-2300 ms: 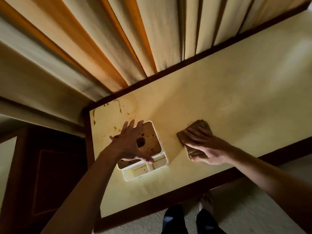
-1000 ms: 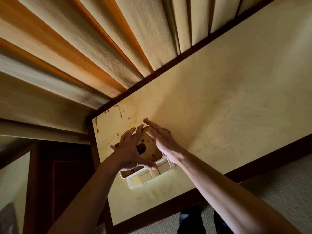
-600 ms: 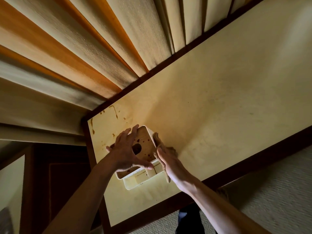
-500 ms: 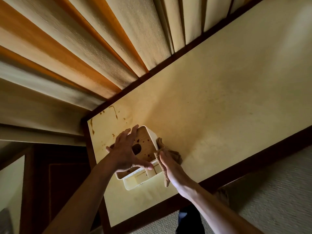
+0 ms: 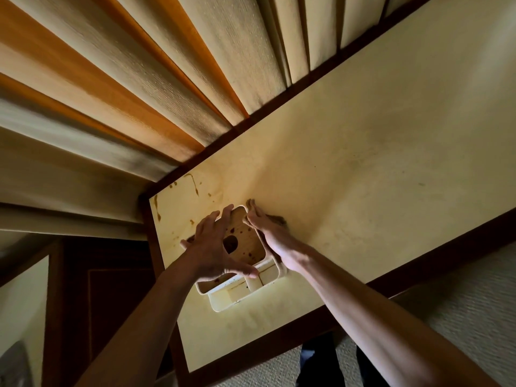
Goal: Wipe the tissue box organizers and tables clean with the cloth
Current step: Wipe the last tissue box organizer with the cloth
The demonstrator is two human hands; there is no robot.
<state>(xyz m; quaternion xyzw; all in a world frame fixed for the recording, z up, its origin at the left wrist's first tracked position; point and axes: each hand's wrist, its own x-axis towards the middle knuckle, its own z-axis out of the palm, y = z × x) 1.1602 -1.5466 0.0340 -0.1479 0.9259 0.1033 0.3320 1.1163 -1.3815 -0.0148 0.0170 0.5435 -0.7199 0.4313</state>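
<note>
A white tissue box organizer (image 5: 237,296) with a brown-spotted wooden lid and a round hole stands near the left end of the cream table (image 5: 377,163). My left hand (image 5: 210,248) lies spread on the lid, fingers reaching its far edge and thumb at its near edge. My right hand (image 5: 269,234) presses a brown cloth (image 5: 280,219) flat against the organizer's right side, fingers straight and pointing away from me. Most of the cloth is hidden under that hand. Brown stains (image 5: 192,182) mark the table's far left corner.
Striped cream and orange curtains (image 5: 167,79) hang right behind the table's far edge. A dark wooden cabinet (image 5: 111,289) stands to the left. Pale carpet (image 5: 452,303) and my dark trouser legs (image 5: 318,358) show below the table's dark near edge.
My right hand carried the cloth from the tabletop to the organizer's right side, then slid it along that side toward the far corner. The left hand stayed on the lid.
</note>
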